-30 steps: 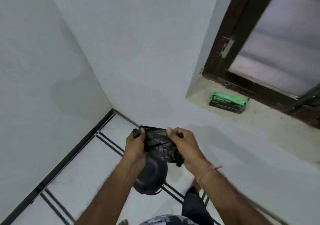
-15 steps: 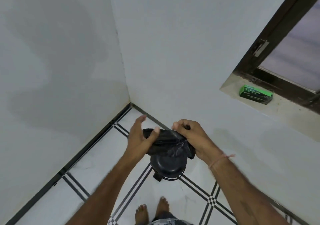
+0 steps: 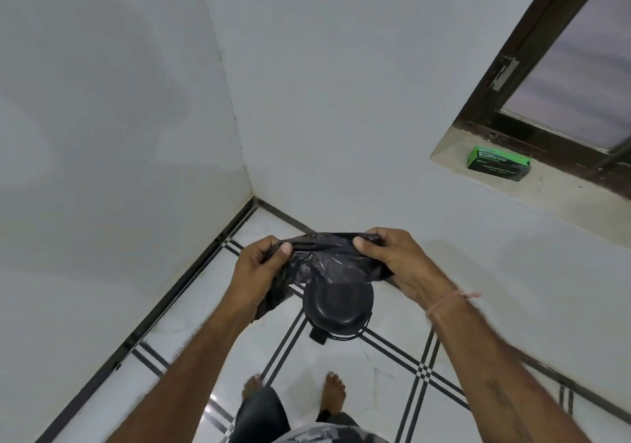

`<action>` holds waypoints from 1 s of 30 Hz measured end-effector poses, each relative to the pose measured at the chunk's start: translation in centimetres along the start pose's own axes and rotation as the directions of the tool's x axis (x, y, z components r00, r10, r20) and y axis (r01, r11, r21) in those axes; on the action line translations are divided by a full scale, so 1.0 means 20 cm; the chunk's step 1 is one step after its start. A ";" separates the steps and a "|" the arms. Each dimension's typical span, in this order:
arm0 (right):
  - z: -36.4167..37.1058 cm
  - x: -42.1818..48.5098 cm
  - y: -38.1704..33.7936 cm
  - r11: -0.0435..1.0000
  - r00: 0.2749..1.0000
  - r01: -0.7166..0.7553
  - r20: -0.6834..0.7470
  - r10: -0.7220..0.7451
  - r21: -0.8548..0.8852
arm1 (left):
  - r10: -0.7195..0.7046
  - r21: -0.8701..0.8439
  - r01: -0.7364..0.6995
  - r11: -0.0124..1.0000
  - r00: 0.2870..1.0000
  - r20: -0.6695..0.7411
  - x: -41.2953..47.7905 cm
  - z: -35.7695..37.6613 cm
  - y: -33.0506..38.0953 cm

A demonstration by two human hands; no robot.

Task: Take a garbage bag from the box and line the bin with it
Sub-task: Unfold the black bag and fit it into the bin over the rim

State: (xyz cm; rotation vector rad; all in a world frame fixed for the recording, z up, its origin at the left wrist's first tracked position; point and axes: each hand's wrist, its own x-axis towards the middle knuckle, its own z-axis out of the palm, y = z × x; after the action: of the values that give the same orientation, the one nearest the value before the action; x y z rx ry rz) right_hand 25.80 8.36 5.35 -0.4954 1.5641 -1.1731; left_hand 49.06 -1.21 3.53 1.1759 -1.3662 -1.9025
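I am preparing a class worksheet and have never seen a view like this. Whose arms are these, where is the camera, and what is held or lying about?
There is no machine here: a person works with bare hands. The camera is worn on the person's head and looks forward and down, so you see their own arms and bare feet.

The left hand and the right hand each pinch the top edge of a crumpled black bag, which is stretched between them. Below it in the picture, a small round black bin stands on the tiled floor. It is seen from above, and its lid looks shut. The bag is not yet in the bin.

Up on the right, a green box lies on the window ledge.
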 end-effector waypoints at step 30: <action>0.73 -0.12 0.11 0.912 0.901 0.256 -0.422 -0.104 0.321 | 0.000 -0.013 0.003 1.000 0.971 0.241 0.10 -0.22 0.13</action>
State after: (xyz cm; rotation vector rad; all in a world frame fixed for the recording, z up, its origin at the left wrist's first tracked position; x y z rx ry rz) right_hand 40.42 5.07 5.44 -0.1571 1.5996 -1.7596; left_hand 51.81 -5.84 4.78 0.9630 -1.4738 -2.1070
